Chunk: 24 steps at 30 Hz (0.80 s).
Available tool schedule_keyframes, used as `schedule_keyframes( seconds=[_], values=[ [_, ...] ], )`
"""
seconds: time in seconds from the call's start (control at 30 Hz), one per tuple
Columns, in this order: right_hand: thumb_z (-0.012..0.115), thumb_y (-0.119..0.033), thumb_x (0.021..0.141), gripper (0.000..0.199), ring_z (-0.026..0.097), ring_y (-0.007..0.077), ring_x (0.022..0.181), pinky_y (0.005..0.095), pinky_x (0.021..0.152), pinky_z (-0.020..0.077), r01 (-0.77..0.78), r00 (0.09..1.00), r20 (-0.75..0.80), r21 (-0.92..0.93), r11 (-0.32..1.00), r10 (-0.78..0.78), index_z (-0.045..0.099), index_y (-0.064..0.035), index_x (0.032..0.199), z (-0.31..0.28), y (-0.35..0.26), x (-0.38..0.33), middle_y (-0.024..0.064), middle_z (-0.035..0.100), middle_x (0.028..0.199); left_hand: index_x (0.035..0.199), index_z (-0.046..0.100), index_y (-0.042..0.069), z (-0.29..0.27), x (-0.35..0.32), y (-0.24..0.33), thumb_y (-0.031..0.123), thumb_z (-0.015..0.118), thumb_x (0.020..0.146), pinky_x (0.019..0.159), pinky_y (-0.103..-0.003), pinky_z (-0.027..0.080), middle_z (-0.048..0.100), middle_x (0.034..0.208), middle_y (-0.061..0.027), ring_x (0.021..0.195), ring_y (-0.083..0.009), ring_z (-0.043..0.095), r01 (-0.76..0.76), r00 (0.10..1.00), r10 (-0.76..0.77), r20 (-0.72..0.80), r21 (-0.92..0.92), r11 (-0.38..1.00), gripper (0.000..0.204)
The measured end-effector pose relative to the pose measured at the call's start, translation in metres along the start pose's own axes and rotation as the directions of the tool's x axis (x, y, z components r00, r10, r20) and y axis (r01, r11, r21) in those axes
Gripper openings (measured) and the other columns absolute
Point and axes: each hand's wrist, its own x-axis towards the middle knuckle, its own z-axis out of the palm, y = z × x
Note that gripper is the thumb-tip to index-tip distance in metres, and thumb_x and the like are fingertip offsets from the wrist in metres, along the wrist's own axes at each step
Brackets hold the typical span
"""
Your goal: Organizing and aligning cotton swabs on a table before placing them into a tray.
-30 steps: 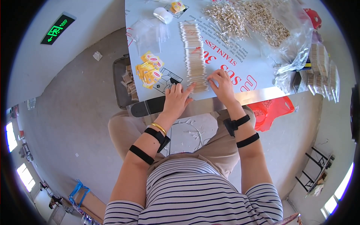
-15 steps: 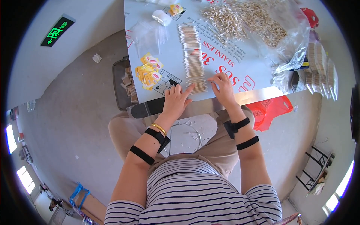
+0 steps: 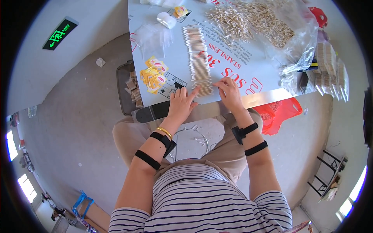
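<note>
Slim cotton-tipped sticks (image 3: 198,56), ladder-like; left hand (image 3: 180,103) splayed; right hand (image 3: 231,96) curled beside, grip unclear.

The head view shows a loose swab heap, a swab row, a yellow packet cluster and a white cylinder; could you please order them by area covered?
1. Loose swab heap
2. Swab row
3. Yellow packet cluster
4. White cylinder
</note>
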Motion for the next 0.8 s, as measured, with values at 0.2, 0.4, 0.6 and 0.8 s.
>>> schedule_keyframes(
  seconds=[0.2,0.4,0.6,0.8],
  values=[
    [0.065,0.006,0.081,0.034,0.061,0.0275,0.099,0.0423,0.087,0.0528,-0.016,1.0,0.016,0.002,1.0,0.016,0.075,-0.0142,0.105,-0.001,0.004,-0.005,0.0067,0.06,0.105,0.162,0.036,0.032,0.0,0.0,0.0,0.032,0.075,0.091,0.084,-0.042,0.037,0.046,0.101,-0.0069,0.093,-0.025,0.049,0.0,1.0,0.0,-0.008,-0.001,1.0,0.081],
    [0.065,0.006,0.082,0.032,0.06,0.027,0.1,0.0421,0.089,0.0522,-0.022,1.0,0.018,-0.005,1.0,0.022,0.075,-0.0142,0.105,0.0,0.003,-0.006,0.0061,0.059,0.107,0.163,0.035,0.032,0.0,0.0,0.0,0.032,0.075,0.091,0.084,-0.042,0.038,0.048,0.102,-0.0065,0.095,-0.0243,0.051,0.008,1.0,-0.009,0.002,0.001,1.0,0.083],
    [0.065,0.006,0.081,0.032,0.061,0.027,0.1,0.0425,0.089,0.0519,-0.025,0.999,0.026,0.008,1.0,0.025,0.075,-0.0143,0.104,-0.001,0.004,-0.011,0.0059,0.059,0.107,0.163,0.035,0.032,0.001,0.0,-0.001,0.033,0.075,0.091,0.084,-0.041,0.037,0.048,0.102,-0.006,0.095,-0.0239,0.051,0.012,1.0,-0.012,0.008,0.006,1.0,0.083],
    [0.065,0.006,0.08,0.032,0.061,0.0272,0.1,0.0429,0.089,0.0519,-0.009,1.0,0.02,0.001,1.0,0.009,0.075,-0.014,0.103,-0.001,0.0,-0.011,0.0062,0.059,0.107,0.162,0.036,0.031,0.002,0.0,-0.001,0.033,0.075,0.091,0.084,-0.042,0.038,0.049,0.102,-0.0059,0.096,-0.0238,0.051,0.009,1.0,-0.009,-0.003,0.015,1.0,0.081]
  ],
)
